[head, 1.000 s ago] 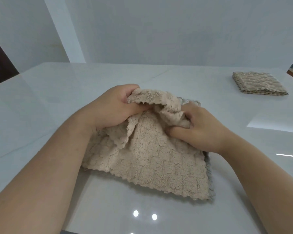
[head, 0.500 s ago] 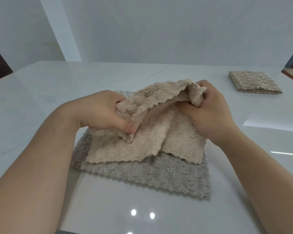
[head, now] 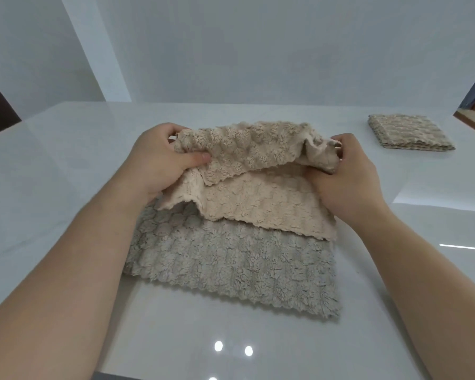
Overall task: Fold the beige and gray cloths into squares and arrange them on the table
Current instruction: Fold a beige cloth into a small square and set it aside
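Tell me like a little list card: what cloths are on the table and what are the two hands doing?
left hand: grips the far left corner of the beige cloth
right hand: grips the far right corner of it
beige cloth: far edge lifted, near part lying on the gray cloth
gray cloth: spread flat underneath, on the table
folded cloth: a neat square, far right, apart from both hands
table: white and shiny

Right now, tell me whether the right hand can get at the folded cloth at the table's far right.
Probably not yet: the right hand grips the beige cloth. Once freed, likely yes: only bare table lies between it and the folded cloth.
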